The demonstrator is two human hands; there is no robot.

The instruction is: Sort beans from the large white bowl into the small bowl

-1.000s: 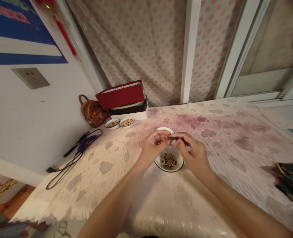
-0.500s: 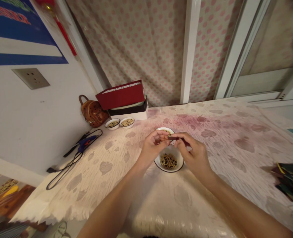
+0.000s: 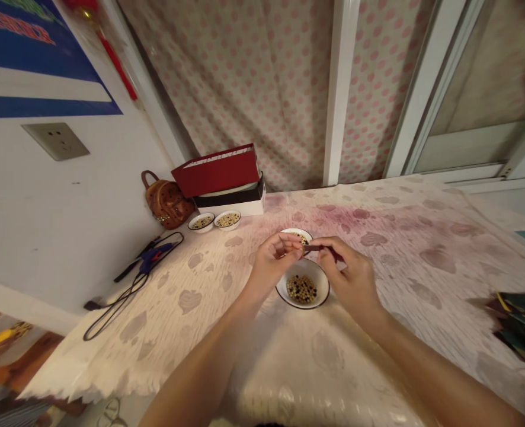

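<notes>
In the head view both hands meet above a white dark-rimmed bowl that holds small yellow and black bead-like pieces. My right hand is closed round a thin dark reddish-brown stick, which points left. At the stick's tip, my left hand is pinched on a tiny yellowish piece, too small to name surely. Just behind the fingers stands a second bowl of the same mix, partly hidden by my hands.
Two more small bowls, the left one and the right one, stand before stacked boxes. Beside them is a brown mini backpack. A blue corded tool lies at the left edge, dark folded fabric at the right.
The stick and my right fingers have shifted slightly right, away from my left fingertips, where a tiny yellowish piece now shows. The bowls have not moved.
</notes>
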